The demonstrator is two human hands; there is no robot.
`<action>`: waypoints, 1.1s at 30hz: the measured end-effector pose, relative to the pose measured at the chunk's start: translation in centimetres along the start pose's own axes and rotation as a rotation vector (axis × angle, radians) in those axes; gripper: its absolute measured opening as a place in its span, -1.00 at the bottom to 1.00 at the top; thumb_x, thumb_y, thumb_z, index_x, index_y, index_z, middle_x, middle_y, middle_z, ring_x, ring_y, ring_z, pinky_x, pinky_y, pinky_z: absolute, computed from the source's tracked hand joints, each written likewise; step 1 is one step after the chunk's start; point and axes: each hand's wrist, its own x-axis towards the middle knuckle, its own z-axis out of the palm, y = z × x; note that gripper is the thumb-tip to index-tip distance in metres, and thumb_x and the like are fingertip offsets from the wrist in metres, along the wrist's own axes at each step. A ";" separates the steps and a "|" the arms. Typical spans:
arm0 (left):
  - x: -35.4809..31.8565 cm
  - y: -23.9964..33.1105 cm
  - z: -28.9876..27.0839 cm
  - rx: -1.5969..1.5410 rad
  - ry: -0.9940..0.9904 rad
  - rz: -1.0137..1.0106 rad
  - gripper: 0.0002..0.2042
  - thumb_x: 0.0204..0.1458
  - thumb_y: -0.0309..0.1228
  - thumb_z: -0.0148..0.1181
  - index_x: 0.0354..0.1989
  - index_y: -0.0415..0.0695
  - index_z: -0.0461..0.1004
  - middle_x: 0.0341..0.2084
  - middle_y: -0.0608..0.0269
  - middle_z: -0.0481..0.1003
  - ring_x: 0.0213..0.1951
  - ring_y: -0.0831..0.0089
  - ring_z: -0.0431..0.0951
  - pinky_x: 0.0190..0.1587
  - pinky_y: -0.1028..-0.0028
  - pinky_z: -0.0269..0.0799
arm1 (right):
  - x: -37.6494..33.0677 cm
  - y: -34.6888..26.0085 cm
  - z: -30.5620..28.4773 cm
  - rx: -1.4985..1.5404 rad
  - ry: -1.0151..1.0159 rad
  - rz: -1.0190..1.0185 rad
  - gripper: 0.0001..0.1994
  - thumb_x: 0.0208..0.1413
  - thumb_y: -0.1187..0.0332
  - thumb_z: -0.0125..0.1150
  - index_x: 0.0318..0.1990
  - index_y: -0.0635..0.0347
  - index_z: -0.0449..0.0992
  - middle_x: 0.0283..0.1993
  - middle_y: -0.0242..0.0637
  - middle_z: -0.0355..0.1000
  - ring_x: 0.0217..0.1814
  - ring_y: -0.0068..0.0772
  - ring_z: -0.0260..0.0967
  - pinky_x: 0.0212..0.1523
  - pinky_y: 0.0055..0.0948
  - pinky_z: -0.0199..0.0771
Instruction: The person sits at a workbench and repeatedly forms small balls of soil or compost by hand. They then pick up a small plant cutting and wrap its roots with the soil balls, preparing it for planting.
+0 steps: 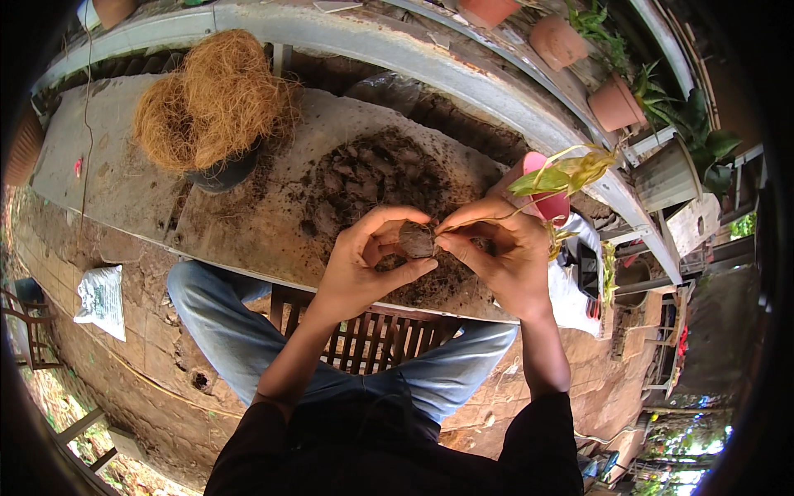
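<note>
My left hand (364, 260) curls its thumb and fingers around a dark, rounded brown lump (416, 239), possibly soil or bark; its exact kind is unclear. Against the lump's right edge, my right hand (509, 252) is closed in a pinch of thumb and forefinger. A thin stem seems to run from those fingertips over the hand toward a plant with yellowing green leaves (571, 174). Below both hands, a heap of dark broken chunks and crumbs (372, 178) is spread on the grey slab table (265, 223). The pink pot (556, 202) stands just beyond my right hand, partly behind the leaves.
A mound of brown coir fibre (223, 95) tops a black pot (225, 174) at the far left. A metal beam (413, 58) crosses behind the table, with terracotta pots (558, 41) on the shelf beyond. A white bag (101, 302) lies on the floor at left.
</note>
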 end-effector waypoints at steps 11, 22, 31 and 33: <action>0.0 0.3 0.6 -0.008 0.002 -0.092 -0.48 -0.04 -0.65 0.31 0.11 -0.20 0.27 -0.21 0.21 0.52 -0.11 0.58 0.50 -0.04 0.54 0.42 | -0.5 0.0 -1.0 -0.088 -0.016 -0.065 -0.82 -0.03 0.66 0.31 -0.24 0.33 0.54 -0.24 -0.29 0.52 -0.23 -0.52 0.52 -0.23 -0.58 0.56; 0.3 -0.8 0.1 -0.177 -0.044 -0.119 -0.47 -0.05 -0.71 0.28 0.12 -0.22 0.24 -0.02 0.05 0.48 -0.02 0.36 0.53 0.06 0.39 0.49 | -1.3 0.7 -1.0 0.059 0.165 -0.012 -0.78 0.02 0.70 0.24 -0.16 0.37 0.45 -0.21 -0.21 0.47 -0.18 -0.46 0.49 -0.15 -0.51 0.56; 0.4 -1.1 0.0 -0.181 -0.053 -0.104 -0.46 -0.08 -0.72 0.29 0.11 -0.25 0.25 -0.02 0.01 0.48 -0.03 0.36 0.54 0.06 0.40 0.49 | -1.5 0.6 -1.3 0.076 0.090 0.003 -0.79 0.00 0.66 0.28 -0.18 0.32 0.49 -0.23 -0.26 0.49 -0.17 -0.49 0.51 -0.10 -0.52 0.55; 0.3 -1.2 0.1 -0.175 -0.042 -0.092 -0.47 -0.07 -0.72 0.29 0.11 -0.25 0.26 -0.03 0.02 0.49 -0.03 0.38 0.54 0.06 0.40 0.48 | -1.6 1.4 -1.4 -0.052 0.073 -0.054 -0.80 -0.01 0.66 0.29 -0.20 0.31 0.51 -0.22 -0.25 0.50 -0.19 -0.50 0.51 -0.12 -0.53 0.54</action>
